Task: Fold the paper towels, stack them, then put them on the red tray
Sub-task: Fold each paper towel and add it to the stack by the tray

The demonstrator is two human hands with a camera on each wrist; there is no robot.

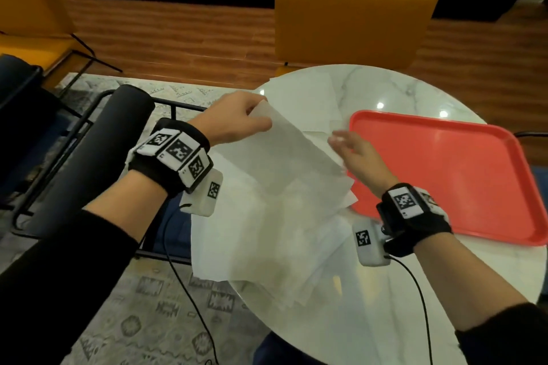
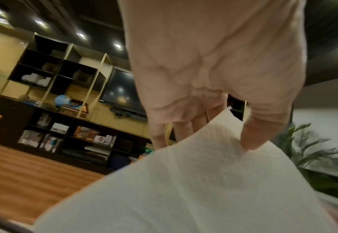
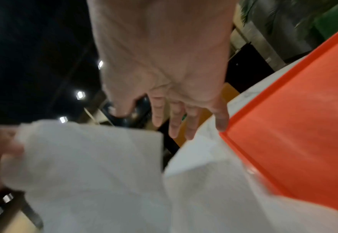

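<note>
My left hand [image 1: 237,118] pinches the far corner of a white paper towel [image 1: 284,157] and lifts it above the table; the left wrist view shows thumb and fingers [image 2: 252,138] clamped on that corner of the towel [image 2: 184,181]. My right hand [image 1: 353,151] hovers with fingers spread and straight by the towel's right edge, holding nothing; the right wrist view shows the fingers [image 3: 174,123] extended over the lifted towel [image 3: 94,165]. More unfolded towels [image 1: 267,240] lie loosely piled beneath. The red tray [image 1: 444,175] sits on the right of the table, its rim [image 3: 250,157] close to my right hand.
The round white marble table [image 1: 385,89] carries another flat towel [image 1: 305,98] at its far side. A yellow chair [image 1: 353,24] stands behind it. A dark padded chair with a black metal frame [image 1: 98,142] stands left, over a patterned rug [image 1: 148,305].
</note>
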